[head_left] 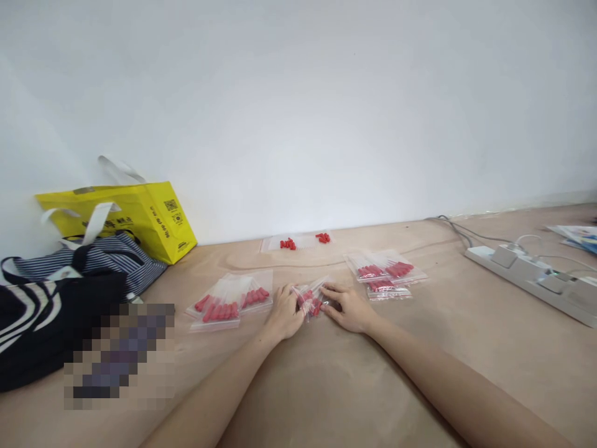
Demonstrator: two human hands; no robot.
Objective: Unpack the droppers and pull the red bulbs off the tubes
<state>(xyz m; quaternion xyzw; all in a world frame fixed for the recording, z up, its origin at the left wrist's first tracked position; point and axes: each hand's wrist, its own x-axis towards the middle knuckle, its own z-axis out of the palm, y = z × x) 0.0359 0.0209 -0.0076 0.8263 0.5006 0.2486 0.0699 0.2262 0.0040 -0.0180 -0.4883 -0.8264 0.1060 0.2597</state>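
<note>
A small clear zip bag (310, 301) with red cylindrical pieces inside lies between my hands on the tabletop. My left hand (285, 313) grips its left side, fingers curled at the edge. On the opposite side my right hand (349, 307) pinches the bag's right edge, thumb nearest me. To the left of my left hand are overlapping zip bags (221, 311) with rows of red pieces. Another group of filled zip bags (385, 270) rests beyond my right hand. Near the wall, red pieces (288, 244) lie in or on clear bags; I cannot tell which.
At the left stand a yellow carrier bag (158, 218), a striped cloth bag (112, 252) and a black item with white stripes (56, 311). A blurred-out object (125, 351) lies nearby. On the right is a white power strip (527, 280) with cables. The wall (298, 124) borders the table's back.
</note>
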